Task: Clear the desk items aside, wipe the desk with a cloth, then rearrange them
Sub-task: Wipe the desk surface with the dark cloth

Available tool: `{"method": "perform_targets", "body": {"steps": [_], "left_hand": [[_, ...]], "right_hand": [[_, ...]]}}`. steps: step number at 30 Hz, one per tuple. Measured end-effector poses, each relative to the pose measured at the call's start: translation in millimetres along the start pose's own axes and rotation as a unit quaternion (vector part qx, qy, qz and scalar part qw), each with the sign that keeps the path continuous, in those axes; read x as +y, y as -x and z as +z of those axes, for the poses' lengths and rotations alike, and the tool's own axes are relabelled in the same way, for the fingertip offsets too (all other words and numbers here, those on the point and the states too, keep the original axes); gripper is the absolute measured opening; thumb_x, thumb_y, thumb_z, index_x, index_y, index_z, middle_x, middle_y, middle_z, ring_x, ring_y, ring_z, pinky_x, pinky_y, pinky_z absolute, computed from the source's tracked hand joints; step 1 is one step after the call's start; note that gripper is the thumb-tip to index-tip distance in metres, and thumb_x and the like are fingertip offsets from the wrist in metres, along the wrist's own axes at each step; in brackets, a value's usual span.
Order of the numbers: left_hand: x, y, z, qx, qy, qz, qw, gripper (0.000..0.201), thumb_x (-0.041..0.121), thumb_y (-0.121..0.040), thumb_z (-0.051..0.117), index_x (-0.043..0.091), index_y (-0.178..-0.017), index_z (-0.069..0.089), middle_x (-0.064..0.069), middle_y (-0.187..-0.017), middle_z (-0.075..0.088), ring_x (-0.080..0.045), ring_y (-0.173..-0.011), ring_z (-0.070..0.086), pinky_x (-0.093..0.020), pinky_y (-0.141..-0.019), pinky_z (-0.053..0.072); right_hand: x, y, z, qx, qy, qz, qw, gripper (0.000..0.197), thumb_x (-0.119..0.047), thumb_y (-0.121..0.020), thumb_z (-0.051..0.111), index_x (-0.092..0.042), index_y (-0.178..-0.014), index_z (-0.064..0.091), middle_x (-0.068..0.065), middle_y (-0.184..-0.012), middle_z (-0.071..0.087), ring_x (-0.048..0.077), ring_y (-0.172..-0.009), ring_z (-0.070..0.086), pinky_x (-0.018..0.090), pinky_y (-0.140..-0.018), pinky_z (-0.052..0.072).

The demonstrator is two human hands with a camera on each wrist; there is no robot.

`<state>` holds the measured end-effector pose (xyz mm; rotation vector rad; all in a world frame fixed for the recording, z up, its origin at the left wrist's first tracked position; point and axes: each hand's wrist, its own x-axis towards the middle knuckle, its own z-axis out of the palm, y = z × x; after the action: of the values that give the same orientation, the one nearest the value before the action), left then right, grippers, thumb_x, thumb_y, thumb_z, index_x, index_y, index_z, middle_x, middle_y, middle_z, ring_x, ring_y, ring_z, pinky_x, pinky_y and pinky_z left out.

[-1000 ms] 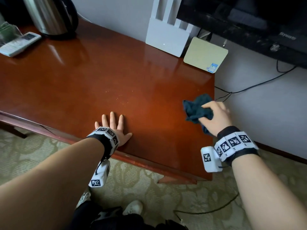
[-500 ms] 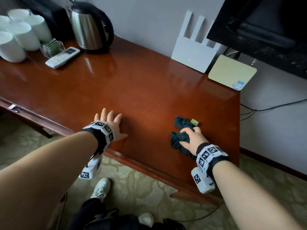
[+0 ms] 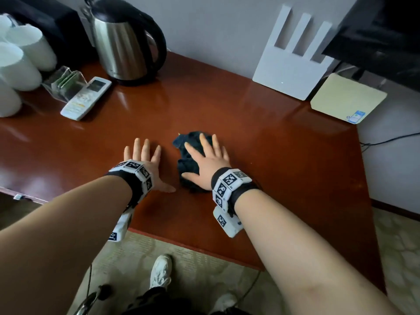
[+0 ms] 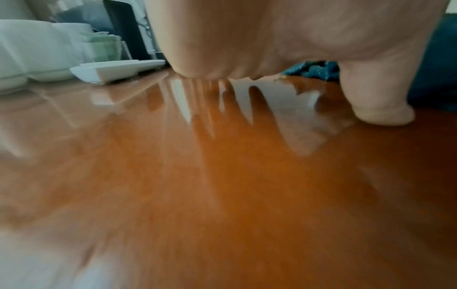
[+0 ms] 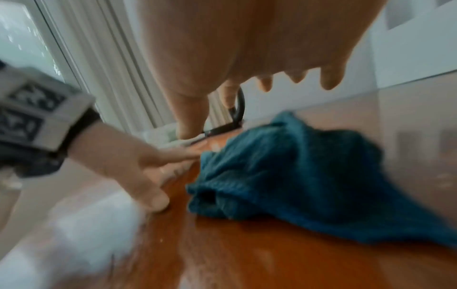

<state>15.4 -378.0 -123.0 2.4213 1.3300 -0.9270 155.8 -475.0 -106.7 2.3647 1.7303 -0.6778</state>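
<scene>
Head view: glossy red-brown wooden desk [image 3: 261, 137] against grey wall; right hand [image 3: 208, 163] flat, fingers straight, pressing crumpled dark teal cloth [image 3: 187, 155] mid-desk; left hand [image 3: 145, 165] just left, fingers spread flat on wood; steel kettle [image 3: 122, 42], white remote [image 3: 86, 97], white cups [image 3: 18, 64] far left; white router [image 3: 293, 64] far right; patterned beige carpet [image 3: 141, 253] near.
Left wrist view: palm [image 4: 272, 35] down on desk, remote [image 4: 116, 71] far left.
Right wrist view: blurred; cloth [image 5: 309, 170] under hand [image 5: 247, 39], fingers extended.
</scene>
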Motion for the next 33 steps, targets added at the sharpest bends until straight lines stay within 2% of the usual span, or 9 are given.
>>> {"method": "perform_targets", "body": {"steps": [7, 12, 15, 18, 20, 25, 27, 30, 33], "left_hand": [[10.3, -21.5, -9.7, -0.04, 0.009, 0.045, 0.998, 0.136, 0.075, -0.06, 0.065, 0.017, -0.146, -0.024, -0.013, -0.151, -0.032, -0.031, -0.141, -0.027, -0.049, -0.115, -0.01], [17.3, -25.2, -10.0, -0.037, 0.011, 0.037, 0.999, 0.14, 0.082, -0.055, 0.06, 0.016, -0.146, -0.024, -0.015, -0.151, -0.031, -0.037, -0.141, -0.023, -0.054, -0.114, -0.007], [17.5, -25.5, -11.0, -0.036, 0.012, 0.036, 0.999, 0.139, 0.081, -0.056, 0.061, 0.017, -0.146, -0.024, -0.014, -0.152, -0.031, -0.037, -0.141, -0.023, -0.055, -0.114, -0.006], [17.7, -24.1, -10.7, -0.034, 0.017, 0.04, 0.998, 0.139, 0.08, -0.056, 0.062, 0.017, -0.146, -0.023, -0.015, -0.152, -0.031, -0.038, -0.141, -0.023, -0.055, -0.114, -0.006], [17.1, -24.5, -11.4, -0.032, 0.02, 0.043, 0.998, 0.14, 0.08, -0.056, 0.062, 0.016, -0.147, -0.023, -0.015, -0.152, -0.03, -0.038, -0.141, -0.023, -0.055, -0.114, -0.006], [15.8, -24.3, -10.2, -0.029, 0.03, 0.052, 0.998, 0.141, 0.08, -0.055, 0.063, 0.016, -0.146, -0.023, -0.014, -0.152, -0.031, -0.038, -0.14, -0.024, -0.056, -0.113, -0.007], [14.8, -26.1, -10.4, -0.032, 0.032, 0.055, 0.997, 0.141, 0.081, -0.055, 0.063, 0.016, -0.147, -0.022, -0.014, -0.152, -0.031, -0.038, -0.14, -0.025, -0.057, -0.112, -0.007], [14.4, -27.3, -13.1, -0.059, 0.022, 0.054, 0.997, 0.136, 0.081, -0.057, 0.061, 0.018, -0.148, -0.017, -0.016, -0.149, -0.035, -0.039, -0.138, -0.028, -0.057, -0.112, -0.009], [15.3, -29.8, -13.1, -0.07, 0.019, 0.05, 0.996, 0.133, 0.081, -0.057, 0.061, 0.018, -0.149, -0.013, -0.016, -0.148, -0.037, -0.039, -0.137, -0.03, -0.058, -0.111, -0.011]], "right_hand": [[21.7, -8.4, 29.1, 0.014, 0.007, 0.041, 0.999, 0.057, -0.052, -0.096, 0.031, -0.04, -0.147, 0.01, -0.01, -0.159, -0.007, 0.02, -0.146, -0.014, 0.04, -0.118, -0.001], [96.6, 40.4, 35.7, -0.004, -0.028, 0.249, 0.968, 0.05, -0.046, -0.099, 0.023, -0.039, -0.147, 0.01, -0.009, -0.158, -0.004, 0.02, -0.146, -0.008, 0.037, -0.117, 0.007], [132.7, 72.2, 29.1, 0.021, -0.044, 0.366, 0.929, 0.041, -0.031, -0.101, 0.03, -0.029, -0.142, 0.03, 0.005, -0.152, 0.019, 0.03, -0.137, 0.019, 0.041, -0.108, 0.028], [136.1, 76.9, 8.3, 0.085, -0.141, 0.418, 0.893, 0.031, -0.019, -0.1, 0.035, -0.017, -0.127, 0.049, 0.016, -0.136, 0.037, 0.036, -0.124, 0.034, 0.044, -0.101, 0.035], [122.7, 62.8, -12.2, 0.161, -0.169, 0.381, 0.895, 0.03, -0.014, -0.098, 0.037, -0.013, -0.123, 0.054, 0.018, -0.131, 0.042, 0.037, -0.124, 0.037, 0.042, -0.103, 0.034], [46.9, 1.5, -61.1, 0.262, -0.132, 0.133, 0.947, 0.03, -0.015, -0.094, 0.045, -0.015, -0.122, 0.056, 0.013, -0.131, 0.044, 0.032, -0.124, 0.037, 0.031, -0.105, 0.029], [15.2, -32.1, -66.8, 0.204, -0.085, 0.064, 0.973, 0.039, -0.027, -0.096, 0.044, -0.023, -0.134, 0.045, 0.008, -0.144, 0.033, 0.03, -0.133, 0.027, 0.035, -0.11, 0.024], [-18.5, -77.3, -47.5, 0.004, -0.001, 0.042, 0.999, 0.054, -0.043, -0.098, 0.034, -0.034, -0.148, 0.016, -0.003, -0.159, 0.005, 0.025, -0.146, -0.002, 0.044, -0.116, 0.009], [-27.7, -98.4, -19.1, -0.04, 0.028, 0.035, 0.998, 0.054, -0.038, -0.1, 0.031, -0.034, -0.149, 0.01, -0.002, -0.159, -0.004, 0.025, -0.146, -0.009, 0.041, -0.119, 0.002]]}}
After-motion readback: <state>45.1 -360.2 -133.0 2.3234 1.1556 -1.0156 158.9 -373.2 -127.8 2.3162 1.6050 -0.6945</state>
